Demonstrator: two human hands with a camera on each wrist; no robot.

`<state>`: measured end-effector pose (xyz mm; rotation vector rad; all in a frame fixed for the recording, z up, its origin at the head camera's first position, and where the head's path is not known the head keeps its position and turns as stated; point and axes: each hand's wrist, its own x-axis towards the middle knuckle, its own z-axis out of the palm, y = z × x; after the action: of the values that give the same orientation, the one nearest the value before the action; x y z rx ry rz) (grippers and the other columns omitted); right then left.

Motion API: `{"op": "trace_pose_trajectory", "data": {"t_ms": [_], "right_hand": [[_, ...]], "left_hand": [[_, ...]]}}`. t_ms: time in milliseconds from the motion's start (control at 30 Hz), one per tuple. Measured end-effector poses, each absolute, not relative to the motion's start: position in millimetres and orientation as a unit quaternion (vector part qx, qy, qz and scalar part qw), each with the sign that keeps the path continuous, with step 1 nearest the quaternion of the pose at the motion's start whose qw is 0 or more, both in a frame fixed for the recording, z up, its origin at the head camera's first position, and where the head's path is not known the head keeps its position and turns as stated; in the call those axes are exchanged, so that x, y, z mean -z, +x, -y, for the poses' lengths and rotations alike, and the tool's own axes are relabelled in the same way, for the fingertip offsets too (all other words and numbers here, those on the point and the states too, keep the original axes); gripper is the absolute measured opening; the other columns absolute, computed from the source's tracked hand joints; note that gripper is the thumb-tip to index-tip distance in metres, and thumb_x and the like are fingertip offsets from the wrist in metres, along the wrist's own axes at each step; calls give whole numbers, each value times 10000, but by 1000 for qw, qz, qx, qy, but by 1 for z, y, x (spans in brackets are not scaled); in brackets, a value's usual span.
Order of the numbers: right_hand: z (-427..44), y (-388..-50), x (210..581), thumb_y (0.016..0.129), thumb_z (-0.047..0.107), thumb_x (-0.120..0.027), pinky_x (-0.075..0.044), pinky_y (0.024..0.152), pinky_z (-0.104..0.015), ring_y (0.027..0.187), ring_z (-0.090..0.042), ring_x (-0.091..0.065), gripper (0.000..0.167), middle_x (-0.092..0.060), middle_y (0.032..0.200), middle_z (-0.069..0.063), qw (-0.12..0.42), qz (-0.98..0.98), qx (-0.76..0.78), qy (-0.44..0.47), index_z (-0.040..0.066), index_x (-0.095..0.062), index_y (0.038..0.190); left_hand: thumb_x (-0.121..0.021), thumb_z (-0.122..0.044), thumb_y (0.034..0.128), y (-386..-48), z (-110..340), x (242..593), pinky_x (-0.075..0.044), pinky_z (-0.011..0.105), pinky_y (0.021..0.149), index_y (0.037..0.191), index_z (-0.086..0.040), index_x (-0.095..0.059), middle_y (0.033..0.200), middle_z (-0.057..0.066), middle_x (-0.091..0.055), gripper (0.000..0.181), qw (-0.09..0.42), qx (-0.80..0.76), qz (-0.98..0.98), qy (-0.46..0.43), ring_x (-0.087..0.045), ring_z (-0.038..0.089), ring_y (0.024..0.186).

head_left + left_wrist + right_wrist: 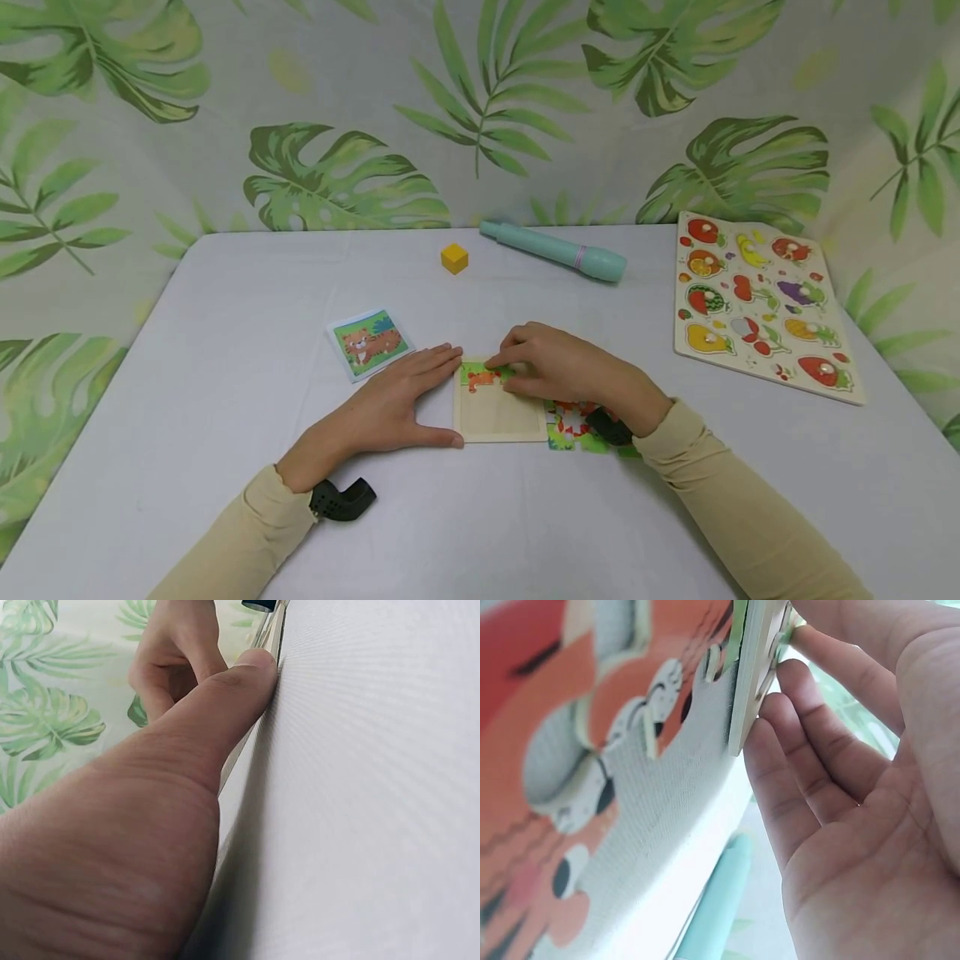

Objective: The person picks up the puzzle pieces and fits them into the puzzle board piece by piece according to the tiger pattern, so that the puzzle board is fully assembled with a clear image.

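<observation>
A square wooden puzzle tray (498,425) lies in front of me, with a few joined green and orange jigsaw pieces (480,379) along its top edge. My left hand (390,404) rests at the tray's left side, fingers and thumb extended against the frame. In the left wrist view its thumb (240,679) touches the frame edge. Over the tray's upper right, my right hand (558,362) pinches a small jigsaw piece between thumb and index finger, mostly hidden by the fingers. Loose orange and green pieces (566,421) lie under the right wrist, partly covered.
A tiger picture card (369,342) lies left of the tray, close to the left fingers. Farther back are a yellow cube (454,258) and a mint-green microphone-shaped stick (555,250). A fruit peg board (761,308) lies at the right.
</observation>
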<state>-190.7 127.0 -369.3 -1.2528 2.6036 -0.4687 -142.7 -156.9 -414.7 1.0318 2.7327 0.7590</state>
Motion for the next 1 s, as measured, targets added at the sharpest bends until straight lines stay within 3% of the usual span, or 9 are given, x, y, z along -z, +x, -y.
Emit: {"op": "trace_pose_trajectory", "data": {"t_ms": [1000], "right_hand": [[-137,-186,355,971,239,-741,-486,1095,-423,1275,-204,-577,407,-670,1329,0,136,-877,182,-423,160,-679,1366]], "left_hand": [[-789,-662,803,-143,157,415,-262,470,1263,1600,-92,-378,1674,5,-336,1063,57,-256,-901,344,-258,202,1569]]}}
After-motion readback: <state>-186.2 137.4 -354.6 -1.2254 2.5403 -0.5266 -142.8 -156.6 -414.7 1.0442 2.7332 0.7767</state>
